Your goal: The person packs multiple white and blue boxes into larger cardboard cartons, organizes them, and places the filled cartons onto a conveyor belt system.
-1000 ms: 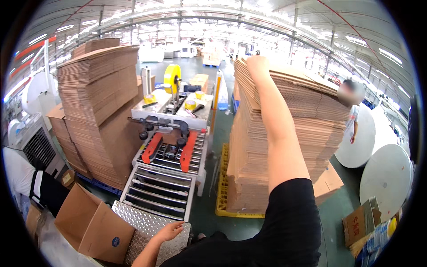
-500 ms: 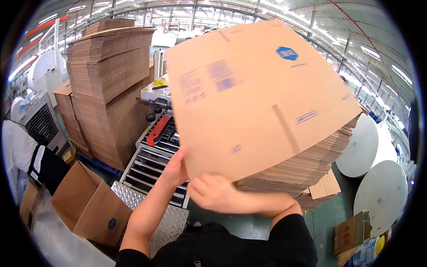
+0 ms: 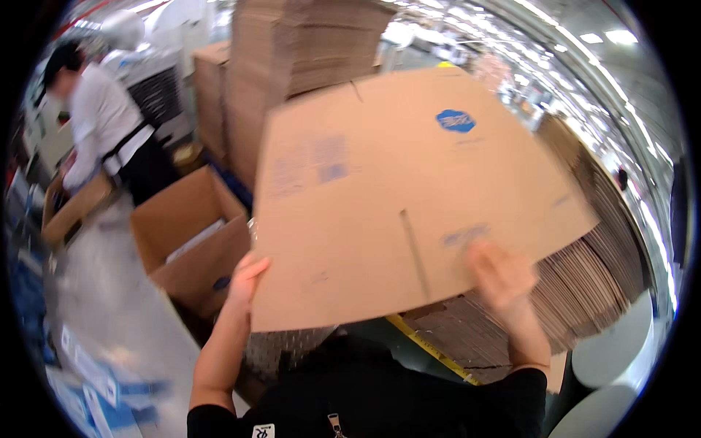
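Observation:
A large flattened cardboard carton, printed in blue, is held up tilted in front of me. My left hand grips its left edge near the lower corner, with the thumb on the printed face. At the near edge, towards the right, my right hand lies over the carton with its fingers on the printed face. That hand is blurred, and whatever part of it is under the board is hidden. Just beyond my left hand stands an open cardboard box with something white inside.
On the right leans a stack of flat cartons, with a yellow strip by its base. Behind the carton rises a tall carton stack. A person in white bends over another box at the far left. Large pale rolls are at right.
My view has turned left, and the carton has swung lower and flatter. My right hand has moved from the carton's lower left corner to the right along its near edge.

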`<state>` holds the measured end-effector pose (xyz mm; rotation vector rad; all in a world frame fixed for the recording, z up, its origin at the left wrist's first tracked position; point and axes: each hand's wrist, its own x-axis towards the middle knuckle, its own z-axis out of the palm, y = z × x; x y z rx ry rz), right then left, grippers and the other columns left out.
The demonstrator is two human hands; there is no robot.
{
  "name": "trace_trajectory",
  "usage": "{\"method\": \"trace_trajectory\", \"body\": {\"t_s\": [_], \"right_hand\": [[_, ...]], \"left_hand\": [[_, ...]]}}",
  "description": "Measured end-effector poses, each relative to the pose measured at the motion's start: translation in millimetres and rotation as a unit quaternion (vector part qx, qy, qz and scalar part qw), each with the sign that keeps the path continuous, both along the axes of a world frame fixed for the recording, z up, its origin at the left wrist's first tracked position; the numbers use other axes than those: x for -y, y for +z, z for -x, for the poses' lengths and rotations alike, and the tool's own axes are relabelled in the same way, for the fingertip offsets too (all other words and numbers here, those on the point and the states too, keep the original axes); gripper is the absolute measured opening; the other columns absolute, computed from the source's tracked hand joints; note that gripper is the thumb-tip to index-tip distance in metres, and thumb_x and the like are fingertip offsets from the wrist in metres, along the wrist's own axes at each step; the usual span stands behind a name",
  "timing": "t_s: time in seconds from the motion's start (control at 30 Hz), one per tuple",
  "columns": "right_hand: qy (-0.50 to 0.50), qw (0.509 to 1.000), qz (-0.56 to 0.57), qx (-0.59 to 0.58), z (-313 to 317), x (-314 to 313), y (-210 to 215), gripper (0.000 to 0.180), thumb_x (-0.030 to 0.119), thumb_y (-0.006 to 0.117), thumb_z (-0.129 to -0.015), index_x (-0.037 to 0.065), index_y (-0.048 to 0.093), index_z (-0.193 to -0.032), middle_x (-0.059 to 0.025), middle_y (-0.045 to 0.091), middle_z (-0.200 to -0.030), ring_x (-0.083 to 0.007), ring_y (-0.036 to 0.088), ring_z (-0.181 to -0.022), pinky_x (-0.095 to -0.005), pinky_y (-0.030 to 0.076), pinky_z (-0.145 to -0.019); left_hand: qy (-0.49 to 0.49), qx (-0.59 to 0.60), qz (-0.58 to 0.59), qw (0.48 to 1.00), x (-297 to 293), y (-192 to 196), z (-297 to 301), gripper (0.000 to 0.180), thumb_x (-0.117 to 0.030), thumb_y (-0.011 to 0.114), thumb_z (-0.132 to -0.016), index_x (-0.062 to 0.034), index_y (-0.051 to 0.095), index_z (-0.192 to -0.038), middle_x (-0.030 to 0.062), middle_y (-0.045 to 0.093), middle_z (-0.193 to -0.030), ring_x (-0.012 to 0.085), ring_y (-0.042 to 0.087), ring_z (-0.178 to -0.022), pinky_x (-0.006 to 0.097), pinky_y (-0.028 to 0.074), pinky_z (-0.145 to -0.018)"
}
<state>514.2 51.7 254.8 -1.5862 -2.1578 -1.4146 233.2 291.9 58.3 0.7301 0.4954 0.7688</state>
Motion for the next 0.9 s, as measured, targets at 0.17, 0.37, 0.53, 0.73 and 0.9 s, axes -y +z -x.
{"method": "trace_trajectory", "body": {"t_s": [0.17,0.37,0.53,0.73,0.9], "right_hand": [[0.213,0.976,0.031,0.02,-5.2,-118.5,30.1,0.012,0.017,0.059,-0.062,0.013,0.055,-0.072,0.0012,0.058,-0.076,-0.0137,0.059,-0.072,-0.0277,0.038,-0.056],[0.375,0.897,0.144,-0.185,27.8,-253.3,-134.8,0.024,0.031,0.069,-0.066,0.015,0.051,-0.07,0.0036,0.049,-0.065,-0.0141,0.053,-0.065,-0.0285,0.037,-0.06],[0.302,0.883,0.268,-0.241,13.2,-262.1,-181.1,0.065,0.03,0.077,-0.06,0.014,0.051,-0.118,-0.0041,0.052,-0.117,-0.0224,0.046,-0.112,-0.0398,0.032,-0.096],[0.438,0.833,0.22,-0.258,-54.1,-221.9,-208.1,0.037,0.032,0.076,-0.059,0.018,0.063,-0.091,0.0021,0.056,-0.1,-0.0171,0.05,-0.097,-0.0375,0.029,-0.084],[0.507,0.759,0.248,-0.324,-71.0,-252.3,-200.4,0.042,0.05,0.056,-0.079,0.012,0.049,-0.061,-0.0008,0.044,-0.061,-0.0204,0.046,-0.062,-0.0359,0.028,-0.067]], "left_hand": [[0.024,-0.147,-0.188,0.971,41.0,-13.5,28.0,0.057,-0.024,0.054,-0.09,0.0022,0.032,-0.135,0.0178,0.055,-0.121,0.0287,0.058,-0.103,0.037,0.046,-0.089],[-0.081,-0.59,-0.486,0.64,60.7,79.1,68.5,0.053,-0.031,0.059,-0.086,-0.0025,0.041,-0.127,0.0209,0.061,-0.106,0.0351,0.06,-0.094,0.04,0.048,-0.079],[-0.039,-0.737,-0.383,0.556,55.6,59.0,62.3,0.032,-0.034,0.051,-0.089,-0.0063,0.05,-0.105,0.0167,0.063,-0.088,0.0383,0.06,-0.082,0.046,0.047,-0.071],[-0.006,-0.733,-0.344,0.587,27.5,50.7,68.3,0.028,-0.034,0.051,-0.088,-0.0095,0.059,-0.098,0.0142,0.063,-0.085,0.035,0.06,-0.082,0.043,0.046,-0.07],[-0.054,-0.841,-0.323,0.432,68.9,67.1,87.0,0.03,-0.032,0.065,-0.077,-0.0038,0.065,-0.069,0.0176,0.06,-0.066,0.0364,0.059,-0.065,0.044,0.047,-0.061]]}}
